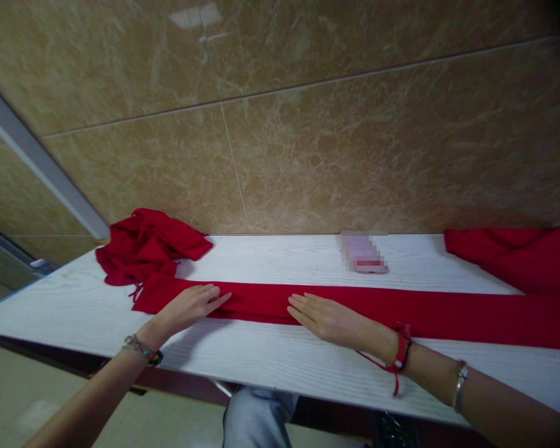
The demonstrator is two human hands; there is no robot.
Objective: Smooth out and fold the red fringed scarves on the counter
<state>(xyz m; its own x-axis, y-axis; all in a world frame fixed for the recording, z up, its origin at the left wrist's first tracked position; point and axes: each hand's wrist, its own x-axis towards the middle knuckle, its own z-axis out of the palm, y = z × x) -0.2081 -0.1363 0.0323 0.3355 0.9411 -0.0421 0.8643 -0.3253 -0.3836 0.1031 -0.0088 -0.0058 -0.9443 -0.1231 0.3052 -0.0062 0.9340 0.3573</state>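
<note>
A long red strip of cloth (256, 302) is lying flat on the white table (256, 348), running side to side between the far edge and the near edge. Its left end is resting near the far left corner, and its right end is going out of view.

The left hand (190, 308) is lying palm down on the strip, close to the strip's left end. Its thumb is sticking out to the right, and the other fingers are bending a little. The right hand (324, 317) is resting palm down on the strip too, with a gap between the two hands. Its fingers are pointing left and staying almost straight, close together. Both hands are opening out flat, just touching the cloth and gripping nothing that shows.

A crumpled red heap (144, 246) is sitting at the far left corner, touching the strip's left end. Another red cloth (532, 255) is lying by the far edge on the right side, meeting the strip. I cannot tell whether they are all one piece.

A pink thing (361, 252), all blurry, is lying by the far edge, between the right hand and the shiny brown wall (308, 155). A beaded bracelet (142, 350) is circling the left wrist. A red band (402, 350) is circling the right wrist, its string hanging past the strip.
</note>
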